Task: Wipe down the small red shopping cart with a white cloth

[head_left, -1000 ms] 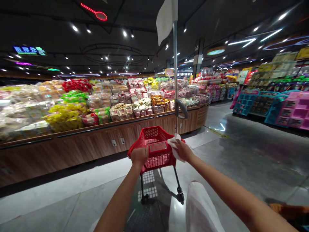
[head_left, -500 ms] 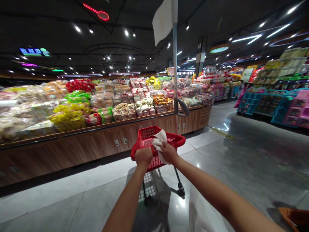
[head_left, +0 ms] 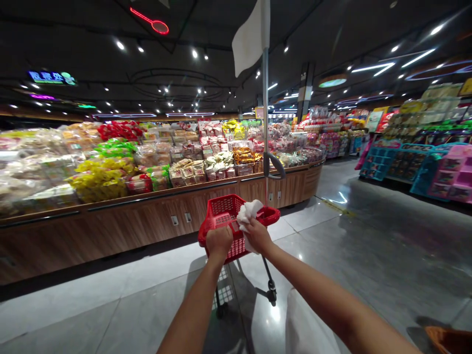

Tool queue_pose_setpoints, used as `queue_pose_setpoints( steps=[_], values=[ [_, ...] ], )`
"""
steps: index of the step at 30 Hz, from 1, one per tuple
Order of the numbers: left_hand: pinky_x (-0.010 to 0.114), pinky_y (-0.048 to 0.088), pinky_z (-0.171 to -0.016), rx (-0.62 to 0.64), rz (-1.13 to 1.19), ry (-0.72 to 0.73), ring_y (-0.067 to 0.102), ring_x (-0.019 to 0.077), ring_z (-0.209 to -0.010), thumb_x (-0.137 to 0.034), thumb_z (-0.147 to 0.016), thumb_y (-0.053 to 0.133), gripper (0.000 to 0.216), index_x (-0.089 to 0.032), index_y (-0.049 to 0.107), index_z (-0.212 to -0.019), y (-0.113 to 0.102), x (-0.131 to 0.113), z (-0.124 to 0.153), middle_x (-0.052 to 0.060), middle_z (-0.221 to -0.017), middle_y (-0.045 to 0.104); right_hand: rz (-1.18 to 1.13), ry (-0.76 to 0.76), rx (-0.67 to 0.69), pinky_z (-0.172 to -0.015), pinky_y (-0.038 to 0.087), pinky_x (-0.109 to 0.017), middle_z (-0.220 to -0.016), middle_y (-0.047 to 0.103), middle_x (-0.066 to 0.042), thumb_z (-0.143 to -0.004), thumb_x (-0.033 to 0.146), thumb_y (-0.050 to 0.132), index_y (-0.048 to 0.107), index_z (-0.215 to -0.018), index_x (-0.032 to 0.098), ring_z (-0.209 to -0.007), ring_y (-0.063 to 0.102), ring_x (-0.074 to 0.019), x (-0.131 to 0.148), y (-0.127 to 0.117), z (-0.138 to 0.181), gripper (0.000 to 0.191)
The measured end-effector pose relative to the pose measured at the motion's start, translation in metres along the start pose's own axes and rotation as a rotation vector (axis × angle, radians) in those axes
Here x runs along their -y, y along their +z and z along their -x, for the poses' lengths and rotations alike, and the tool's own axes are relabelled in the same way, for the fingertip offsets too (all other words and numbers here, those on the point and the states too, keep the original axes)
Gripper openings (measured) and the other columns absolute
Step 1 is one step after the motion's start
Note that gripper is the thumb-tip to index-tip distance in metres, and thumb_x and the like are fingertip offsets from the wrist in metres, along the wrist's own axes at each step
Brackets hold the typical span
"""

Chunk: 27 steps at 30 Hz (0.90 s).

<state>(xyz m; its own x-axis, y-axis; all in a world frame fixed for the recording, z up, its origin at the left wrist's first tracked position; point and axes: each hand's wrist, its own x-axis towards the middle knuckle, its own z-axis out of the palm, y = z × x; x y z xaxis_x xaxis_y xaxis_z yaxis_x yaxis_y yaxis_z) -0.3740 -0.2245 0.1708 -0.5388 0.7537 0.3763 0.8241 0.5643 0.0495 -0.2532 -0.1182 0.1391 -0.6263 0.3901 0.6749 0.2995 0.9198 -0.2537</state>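
Note:
A small red shopping cart stands in front of me on the floor, its basket of perforated plastic. My left hand is closed round the cart's near rim, at its left part. Beside it, my right hand is closed on a crumpled white cloth or tissue, held against the rim. I cannot tell whether it is paper or fabric. A grey pole rises behind the cart's right side, with a white flag at its top and a dark curved handle lower down.
A long wooden display counter heaped with packaged foods runs across ahead, just beyond the cart. Blue and pink racks stand at the right. Grey tiled floor stretches between them. An orange-brown basket edge shows at the lower right.
The white cloth has bunched up and shifted slightly right with my right hand along the rim. My left hand keeps its grip. The view has shifted slightly.

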Motion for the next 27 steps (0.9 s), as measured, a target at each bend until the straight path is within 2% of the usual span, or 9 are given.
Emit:
queue_pose_setpoints(
  steps=[3,7,10,13,17,19,21,25,27],
  values=[
    [0.037,0.046,-0.074,-0.005,0.013,0.014,0.066,0.0251,-0.075,-0.031,-0.092,0.023,0.055,-0.011,0.073,-0.081,0.001,0.007,-0.001,0.016,-0.078,0.071,0.003,-0.073,0.072,-0.097,0.046,-0.036,-0.128,0.057,-0.009,-0.090,0.020,0.048,0.057,-0.126,0.023,-0.114,0.054,-0.0210,-0.015,-0.005,0.004,0.037],
    [0.036,0.046,-0.073,-0.045,0.004,-0.012,0.066,0.0247,-0.073,-0.033,-0.092,0.022,0.056,-0.011,0.073,-0.078,0.005,0.009,0.001,0.016,-0.074,0.070,0.056,0.006,0.070,-0.100,0.044,-0.037,-0.127,0.057,-0.006,-0.088,0.011,0.044,0.057,-0.126,0.027,-0.115,0.054,-0.0190,-0.062,-0.032,0.013,0.043],
    [0.038,0.046,-0.071,-0.071,-0.008,-0.033,0.066,0.0261,-0.072,-0.033,-0.092,0.022,0.058,-0.010,0.072,-0.077,0.009,0.002,0.002,0.016,-0.073,0.070,0.093,0.049,0.027,-0.100,0.044,-0.039,-0.124,0.058,-0.006,-0.088,0.013,0.044,0.060,-0.122,0.026,-0.117,0.053,-0.0201,-0.073,-0.042,0.014,0.040],
    [0.038,0.046,-0.071,-0.072,0.007,-0.052,0.066,0.0265,-0.072,-0.031,-0.092,0.022,0.057,-0.009,0.073,-0.077,0.010,-0.008,0.002,0.017,-0.073,0.070,0.110,0.056,0.003,-0.098,0.045,-0.040,-0.125,0.058,-0.009,-0.091,0.018,0.044,0.061,-0.120,0.022,-0.119,0.051,-0.0227,-0.042,-0.032,0.007,0.034],
    [0.038,0.045,-0.070,-0.012,0.052,0.017,0.066,0.0276,-0.074,-0.028,-0.092,0.026,0.050,-0.011,0.072,-0.081,0.005,-0.010,0.000,0.016,-0.077,0.071,0.111,0.009,0.090,-0.088,0.050,-0.034,-0.120,0.061,-0.010,-0.092,0.022,0.047,0.061,-0.121,0.023,-0.102,0.061,-0.0212,0.016,-0.005,-0.004,0.032],
    [0.038,0.045,-0.071,0.013,0.060,0.057,0.066,0.0270,-0.075,-0.027,-0.091,0.029,0.046,-0.013,0.072,-0.083,0.004,-0.005,-0.001,0.015,-0.080,0.071,0.105,-0.059,0.132,-0.089,0.049,-0.033,-0.123,0.060,-0.009,-0.091,0.021,0.049,0.058,-0.124,0.024,-0.103,0.061,-0.0210,0.023,0.000,-0.005,0.035],
    [0.038,0.045,-0.073,0.003,0.038,0.065,0.066,0.0266,-0.076,-0.027,-0.092,0.027,0.048,-0.012,0.072,-0.084,0.004,0.004,-0.002,0.015,-0.081,0.071,0.107,-0.071,0.149,-0.090,0.049,-0.033,-0.125,0.058,-0.009,-0.090,0.019,0.050,0.057,-0.126,0.025,-0.106,0.059,-0.0210,0.007,-0.008,-0.002,0.037],
    [0.038,0.045,-0.073,-0.033,-0.007,0.021,0.066,0.0266,-0.076,-0.029,-0.093,0.021,0.056,-0.010,0.073,-0.081,0.006,0.014,0.000,0.016,-0.078,0.071,0.142,0.038,0.119,-0.093,0.047,-0.035,-0.122,0.059,-0.007,-0.089,0.014,0.046,0.060,-0.121,0.025,-0.107,0.057,-0.0207,-0.053,-0.042,0.008,0.036],
    [0.037,0.045,-0.074,-0.044,-0.008,-0.006,0.066,0.0258,-0.075,-0.029,-0.093,0.022,0.055,-0.010,0.073,-0.080,0.006,0.013,0.001,0.015,-0.077,0.071,0.138,0.061,0.103,-0.094,0.046,-0.036,-0.119,0.061,-0.007,-0.090,0.015,0.045,0.063,-0.115,0.024,-0.106,0.057,-0.0206,-0.066,-0.050,0.010,0.033]
  ],
)
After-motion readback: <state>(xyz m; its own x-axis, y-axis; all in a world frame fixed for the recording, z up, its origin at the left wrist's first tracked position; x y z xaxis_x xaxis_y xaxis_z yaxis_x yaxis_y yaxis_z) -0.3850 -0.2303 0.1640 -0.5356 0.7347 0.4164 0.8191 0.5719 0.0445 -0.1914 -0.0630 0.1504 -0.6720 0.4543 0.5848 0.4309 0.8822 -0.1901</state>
